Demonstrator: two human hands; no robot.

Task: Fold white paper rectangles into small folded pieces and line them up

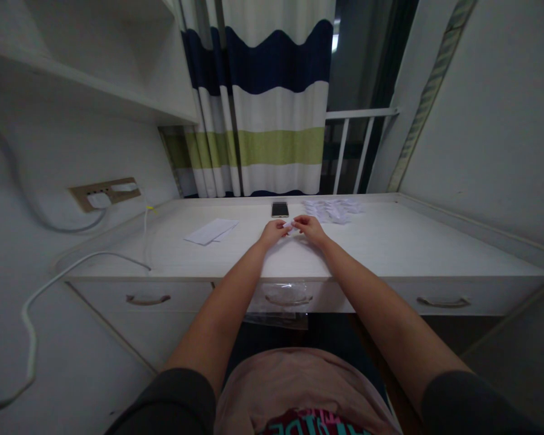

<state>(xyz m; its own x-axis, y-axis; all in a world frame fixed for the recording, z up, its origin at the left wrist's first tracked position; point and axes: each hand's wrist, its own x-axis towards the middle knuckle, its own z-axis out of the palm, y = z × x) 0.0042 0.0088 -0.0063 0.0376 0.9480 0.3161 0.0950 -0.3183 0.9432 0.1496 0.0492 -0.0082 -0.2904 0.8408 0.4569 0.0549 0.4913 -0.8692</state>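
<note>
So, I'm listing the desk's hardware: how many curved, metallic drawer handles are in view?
3, along the front of the long white desk: a left handle, a middle handle and a right handle. Others may be hidden.

Arms (233, 290) outstretched, left grip (274, 231) and right grip (309, 228) pinch close together.

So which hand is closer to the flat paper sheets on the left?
Left: the left hand is to the right of the paper sheets; the right hand sits farther right.
</note>
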